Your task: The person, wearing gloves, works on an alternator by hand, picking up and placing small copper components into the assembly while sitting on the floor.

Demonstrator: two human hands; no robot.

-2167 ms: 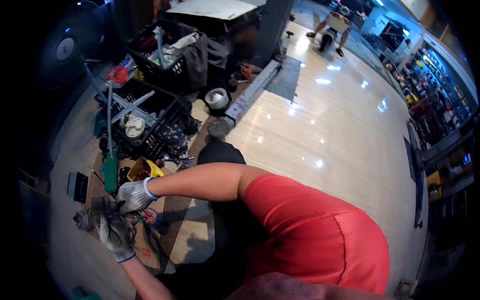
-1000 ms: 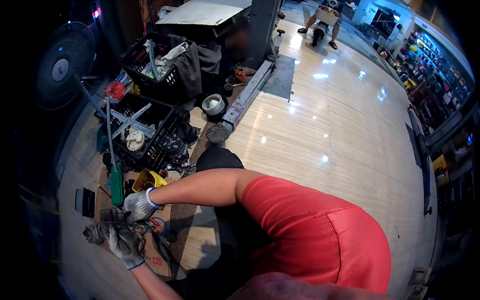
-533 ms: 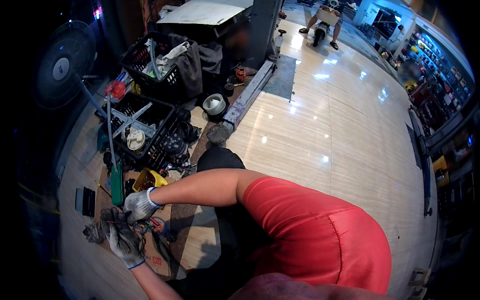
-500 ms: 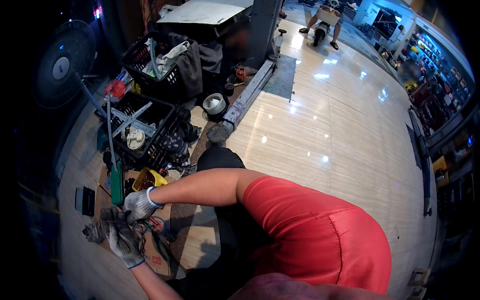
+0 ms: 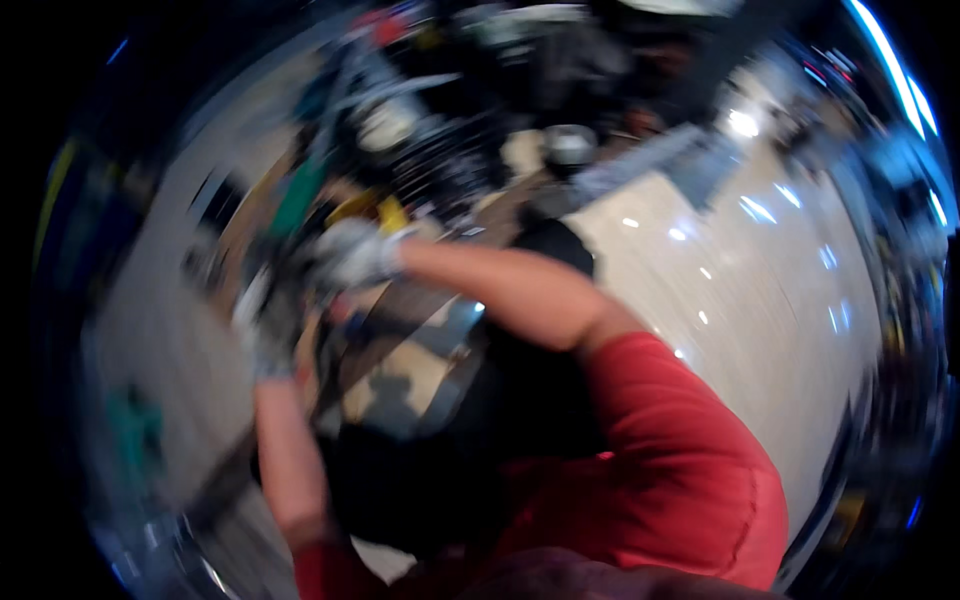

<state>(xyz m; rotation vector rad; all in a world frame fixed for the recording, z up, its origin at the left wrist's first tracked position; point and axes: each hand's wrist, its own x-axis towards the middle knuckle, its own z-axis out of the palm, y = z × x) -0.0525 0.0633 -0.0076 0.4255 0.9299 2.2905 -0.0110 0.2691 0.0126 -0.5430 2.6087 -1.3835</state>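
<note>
Pale, soiled gloves cover both of the person's hands. On the left, the left hand [image 5: 265, 325] is a smear, and I can't tell whether its fingers are closed on anything. A long green bar [image 5: 298, 197] lies just to its far side, slanting away to the right. The right hand [image 5: 355, 253] is close beside the left one, a little farther off; whether it grips something I can't tell either. Right at its far side sits a yellow tub [image 5: 391, 214], to the right of the bar.

Out at the near left is a green shape [image 5: 133, 430], and farther back a dark block [image 5: 218, 200]. Beyond the hands, a pale round part [image 5: 387, 125] sits among black clutter, with a whitish drum [image 5: 570, 148] and a grey beam [image 5: 640, 165] farther right. The right forearm [image 5: 510, 285] crosses in front, running to a red sleeve [image 5: 690, 440].

Everything is streaked by motion. Whatever lies between the gloves is too blurred to name, and the tub's contents are unreadable.
</note>
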